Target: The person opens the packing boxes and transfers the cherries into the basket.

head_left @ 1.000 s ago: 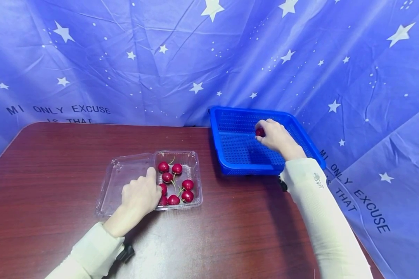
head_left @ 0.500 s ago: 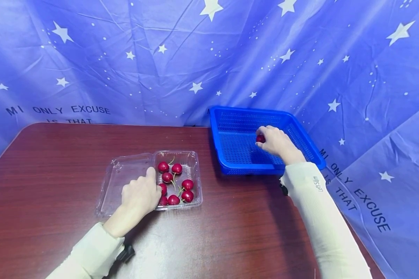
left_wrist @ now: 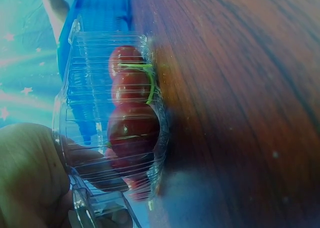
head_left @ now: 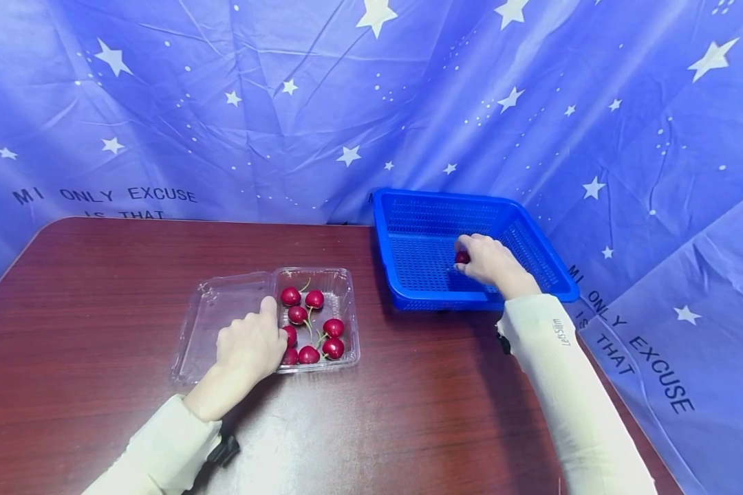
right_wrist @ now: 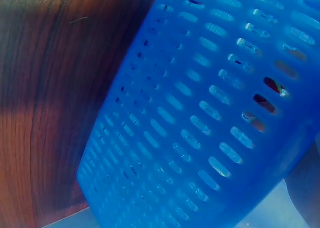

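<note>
A clear plastic clamshell container (head_left: 354, 323) stands on the table with its lid folded out to the left, several red cherries (head_left: 332, 327) with green stems inside. My left hand (head_left: 248, 347) grips its hinged edge; in the left wrist view, fingers show through the clear wall beside the cherries (left_wrist: 132, 130). Down inside the blue plastic basket (head_left: 446, 297), my right hand (head_left: 489, 260) pinches one dark red cherry (head_left: 462, 257) between thumb and fingers. In the right wrist view the slotted basket wall (right_wrist: 175, 128) covers most of that hand.
The transparent lid (head_left: 201, 330) lies flat on the brown wooden table (head_left: 117, 275), partly under the left hand. Behind the table hangs a blue star-printed curtain (head_left: 285, 137), which also runs down the right side beside the basket.
My right hand has lowered deeper into the blue basket, coming slightly nearer with the cherry still pinched. The left hand and the container have stayed put.
</note>
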A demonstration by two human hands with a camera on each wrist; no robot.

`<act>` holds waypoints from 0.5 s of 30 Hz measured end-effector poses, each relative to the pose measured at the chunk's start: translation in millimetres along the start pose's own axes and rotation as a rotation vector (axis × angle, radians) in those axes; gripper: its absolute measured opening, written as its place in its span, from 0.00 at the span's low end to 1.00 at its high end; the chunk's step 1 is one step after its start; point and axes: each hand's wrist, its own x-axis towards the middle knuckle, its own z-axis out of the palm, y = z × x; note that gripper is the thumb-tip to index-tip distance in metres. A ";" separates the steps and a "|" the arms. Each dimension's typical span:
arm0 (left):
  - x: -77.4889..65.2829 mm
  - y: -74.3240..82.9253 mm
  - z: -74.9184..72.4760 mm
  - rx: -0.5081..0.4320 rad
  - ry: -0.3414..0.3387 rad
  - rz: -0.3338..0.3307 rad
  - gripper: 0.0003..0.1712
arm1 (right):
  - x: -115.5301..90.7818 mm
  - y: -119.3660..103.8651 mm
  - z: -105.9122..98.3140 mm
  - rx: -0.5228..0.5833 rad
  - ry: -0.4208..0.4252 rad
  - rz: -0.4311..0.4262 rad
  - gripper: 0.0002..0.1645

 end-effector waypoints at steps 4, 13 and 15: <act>-0.1 -0.5 0.0 -0.002 -0.002 0.000 0.14 | -0.1 0.8 1.3 -0.024 0.016 -0.012 0.21; 0.1 -0.5 0.2 -0.002 -0.001 -0.004 0.14 | -2.4 0.9 1.2 -0.037 -0.032 -0.010 0.24; 0.0 -0.4 0.0 -0.001 0.001 -0.002 0.14 | -3.1 0.5 -0.5 -0.034 -0.042 -0.001 0.25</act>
